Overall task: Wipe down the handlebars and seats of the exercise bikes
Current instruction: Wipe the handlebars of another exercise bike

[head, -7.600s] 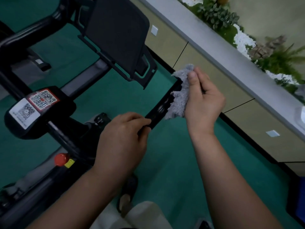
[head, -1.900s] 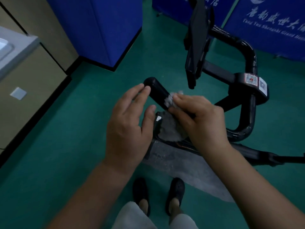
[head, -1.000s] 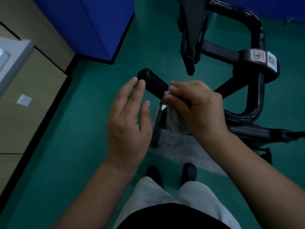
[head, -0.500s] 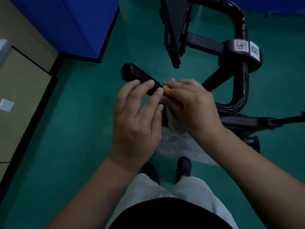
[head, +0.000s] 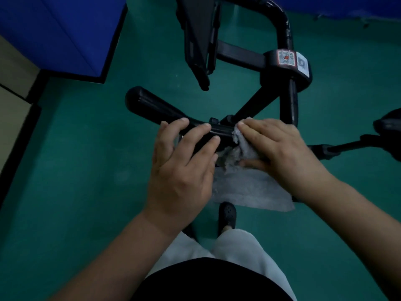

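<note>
Handlebar grip (head: 152,106), black, rounded, padded, ran from upper left of centre down toward mid-frame, where both hands met on it. Left hand (head: 184,168) lay over the bar w/ fingers (head: 201,132) nearly straight, resting across its top; nothing gripped. Right hand (head: 280,148) pressed a fluffy grey cleaning cloth (head: 240,148) against the bar just right of the left fingertips; its fingers lay fairly flat on top, thumb tucked under the bunched fabric, so cloth was pinched betw. them. Loose end of cloth hung below the hands as a flat grey sheet, lower centre.

Rest of the black tubular exercise bike frame (head: 286,101) filled upper centre & upper right: a curved loop bar, a clamp block w/ red-and-white QR code stickers (head: 287,58), and a dark flat tablet holder (head: 198,35) tilted at top centre. Black bike seat (head: 388,124) showed partly at right edge, well apart from the hands.

Green floor (head: 76,170) all around. Blue panel (head: 58,31) w/ dark base at upper left; beige cabinet (head: 13,109) at left edge. Person's pale trousers & one black perforated clog (head: 226,215) at bottom centre.
</note>
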`<state>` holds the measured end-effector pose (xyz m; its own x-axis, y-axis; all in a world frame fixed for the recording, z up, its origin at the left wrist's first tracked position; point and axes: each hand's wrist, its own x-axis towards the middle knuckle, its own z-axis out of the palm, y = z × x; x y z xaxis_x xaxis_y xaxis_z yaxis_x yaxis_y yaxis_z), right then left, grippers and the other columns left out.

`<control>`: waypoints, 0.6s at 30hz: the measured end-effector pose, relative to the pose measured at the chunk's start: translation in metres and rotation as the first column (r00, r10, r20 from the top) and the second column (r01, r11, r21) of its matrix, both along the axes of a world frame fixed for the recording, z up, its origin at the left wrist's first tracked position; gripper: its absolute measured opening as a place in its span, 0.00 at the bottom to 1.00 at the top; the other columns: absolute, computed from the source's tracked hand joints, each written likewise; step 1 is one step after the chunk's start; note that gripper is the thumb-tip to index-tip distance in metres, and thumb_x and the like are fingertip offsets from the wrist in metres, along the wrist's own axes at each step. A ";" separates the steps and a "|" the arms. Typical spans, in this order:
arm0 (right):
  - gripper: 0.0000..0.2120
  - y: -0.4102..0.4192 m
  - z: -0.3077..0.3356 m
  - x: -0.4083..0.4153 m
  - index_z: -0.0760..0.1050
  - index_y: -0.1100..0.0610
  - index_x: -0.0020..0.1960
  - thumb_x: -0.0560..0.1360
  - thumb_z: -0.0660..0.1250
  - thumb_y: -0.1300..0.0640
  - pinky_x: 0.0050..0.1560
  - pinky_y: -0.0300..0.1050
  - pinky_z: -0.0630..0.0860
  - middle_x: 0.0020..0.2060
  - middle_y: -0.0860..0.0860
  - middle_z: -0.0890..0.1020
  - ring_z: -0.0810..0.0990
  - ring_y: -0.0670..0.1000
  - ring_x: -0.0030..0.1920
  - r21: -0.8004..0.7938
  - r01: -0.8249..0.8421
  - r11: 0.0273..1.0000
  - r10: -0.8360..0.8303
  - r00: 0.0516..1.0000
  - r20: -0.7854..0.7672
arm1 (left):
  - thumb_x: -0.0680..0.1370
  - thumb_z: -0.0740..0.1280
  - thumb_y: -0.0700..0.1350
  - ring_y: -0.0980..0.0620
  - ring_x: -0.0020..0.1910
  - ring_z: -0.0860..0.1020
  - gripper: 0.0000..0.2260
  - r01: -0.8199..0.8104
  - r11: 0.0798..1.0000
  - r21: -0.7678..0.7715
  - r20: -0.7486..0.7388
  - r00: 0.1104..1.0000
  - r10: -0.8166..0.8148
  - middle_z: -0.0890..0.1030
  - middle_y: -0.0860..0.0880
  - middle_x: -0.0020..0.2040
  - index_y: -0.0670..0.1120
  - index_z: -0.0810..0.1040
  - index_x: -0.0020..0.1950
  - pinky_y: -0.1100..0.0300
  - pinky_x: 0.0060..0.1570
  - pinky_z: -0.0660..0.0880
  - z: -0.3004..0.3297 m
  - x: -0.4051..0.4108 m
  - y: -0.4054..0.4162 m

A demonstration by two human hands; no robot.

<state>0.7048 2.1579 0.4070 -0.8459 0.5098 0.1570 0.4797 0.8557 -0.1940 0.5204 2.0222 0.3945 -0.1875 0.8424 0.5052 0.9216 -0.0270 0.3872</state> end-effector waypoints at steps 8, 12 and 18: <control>0.26 -0.011 0.001 -0.065 0.78 0.62 0.61 0.74 0.62 0.44 0.50 0.51 0.74 0.55 0.55 0.83 0.80 0.59 0.51 0.013 0.038 0.999 -0.035 0.981 -0.190 | 0.81 0.68 0.41 0.41 0.67 0.68 0.11 -0.015 1.000 0.015 0.018 1.000 0.015 0.80 0.42 0.63 0.40 0.83 0.61 0.37 0.62 0.71 -0.009 -0.009 -0.003; 0.26 -0.003 0.001 -0.032 0.78 0.54 0.63 0.74 0.62 0.38 0.53 0.49 0.67 0.59 0.49 0.81 0.77 0.56 0.57 0.008 0.132 0.991 -0.131 0.986 -0.105 | 0.81 0.67 0.42 0.42 0.67 0.66 0.12 -0.012 1.000 -0.023 0.002 1.000 0.012 0.79 0.43 0.65 0.40 0.82 0.62 0.36 0.63 0.70 -0.010 -0.009 -0.002; 0.25 -0.012 0.000 -0.044 0.78 0.62 0.62 0.75 0.63 0.43 0.55 0.46 0.70 0.54 0.56 0.82 0.76 0.59 0.52 -0.003 0.173 0.985 -0.171 0.971 -0.169 | 0.80 0.65 0.46 0.41 0.71 0.62 0.17 -0.086 0.992 -0.091 -0.031 0.996 0.084 0.75 0.44 0.70 0.40 0.79 0.66 0.38 0.74 0.58 -0.008 -0.004 -0.008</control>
<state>0.6604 2.1459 0.4070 -0.7070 0.6423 0.2962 0.5810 0.7662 -0.2747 0.5162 2.0147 0.3869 -0.2477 0.8672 0.4321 0.9292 0.0863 0.3594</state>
